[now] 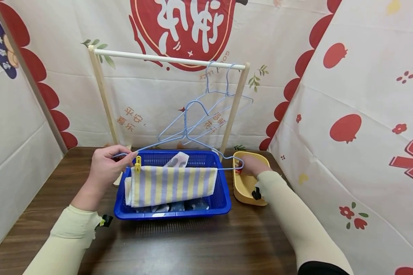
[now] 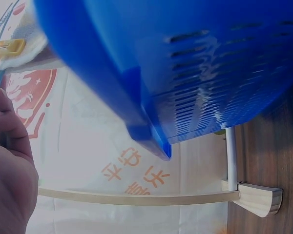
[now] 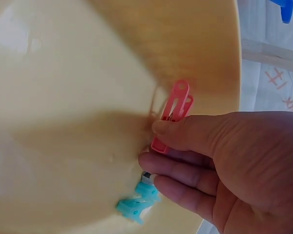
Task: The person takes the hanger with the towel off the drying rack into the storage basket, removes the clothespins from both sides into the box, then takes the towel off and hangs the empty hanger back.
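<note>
My left hand (image 1: 104, 162) grips the left end of a blue wire hanger (image 1: 185, 128), held over the blue basket (image 1: 210, 213). Folded over the hanger's lower bar is a yellow-and-lavender striped towel (image 1: 175, 185). A yellow clothespin (image 1: 138, 164) clips the towel near its left edge. My right hand (image 1: 252, 165) reaches into a yellow tray (image 1: 242, 190), behind the hanger's right end in the head view. In the right wrist view, its thumb and fingers pinch a pink clothespin (image 3: 175, 105). Teal clothespins (image 3: 132, 208) lie in the tray beside the fingertips.
Behind the basket stands a rack with a white rail (image 1: 141, 56) and wooden posts. Blue hangers (image 1: 207, 82) hang at the rail's right end. Patterned cloths (image 1: 196, 204) lie in the basket on the dark wooden table (image 1: 179, 248). Printed sheets (image 1: 365, 95) enclose the table.
</note>
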{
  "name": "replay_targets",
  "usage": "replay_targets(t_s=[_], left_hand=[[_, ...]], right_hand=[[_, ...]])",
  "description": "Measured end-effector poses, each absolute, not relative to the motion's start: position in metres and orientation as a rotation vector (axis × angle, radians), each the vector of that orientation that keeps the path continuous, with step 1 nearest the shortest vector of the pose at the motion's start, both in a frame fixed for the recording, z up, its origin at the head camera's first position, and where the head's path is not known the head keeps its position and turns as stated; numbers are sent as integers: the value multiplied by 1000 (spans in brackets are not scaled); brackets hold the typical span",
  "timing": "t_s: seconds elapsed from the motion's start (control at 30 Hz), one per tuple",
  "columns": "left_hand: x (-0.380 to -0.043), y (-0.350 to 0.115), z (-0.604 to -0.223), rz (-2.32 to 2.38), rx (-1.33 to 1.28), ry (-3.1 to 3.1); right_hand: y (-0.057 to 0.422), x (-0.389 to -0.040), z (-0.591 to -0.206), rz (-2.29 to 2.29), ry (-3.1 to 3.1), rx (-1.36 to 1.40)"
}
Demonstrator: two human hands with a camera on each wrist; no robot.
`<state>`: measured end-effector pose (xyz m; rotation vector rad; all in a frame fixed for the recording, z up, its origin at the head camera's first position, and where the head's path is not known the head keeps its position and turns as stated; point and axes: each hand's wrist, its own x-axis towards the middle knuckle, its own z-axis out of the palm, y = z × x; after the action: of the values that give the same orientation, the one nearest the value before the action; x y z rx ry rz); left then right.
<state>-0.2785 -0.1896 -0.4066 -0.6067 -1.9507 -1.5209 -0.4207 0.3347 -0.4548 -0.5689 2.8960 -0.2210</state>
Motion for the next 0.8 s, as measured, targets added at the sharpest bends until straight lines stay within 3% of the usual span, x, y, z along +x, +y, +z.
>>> replay_targets(t_s=[0.37,0.8], left_hand=[[-279,-191,-406,-1547,-589,-1940],[-281,-193,-407,-1513,-598,-1955]], right_hand=[[354,-460,-486,-272,2833,-466],[352,-445,-464,-362,2819,-463]])
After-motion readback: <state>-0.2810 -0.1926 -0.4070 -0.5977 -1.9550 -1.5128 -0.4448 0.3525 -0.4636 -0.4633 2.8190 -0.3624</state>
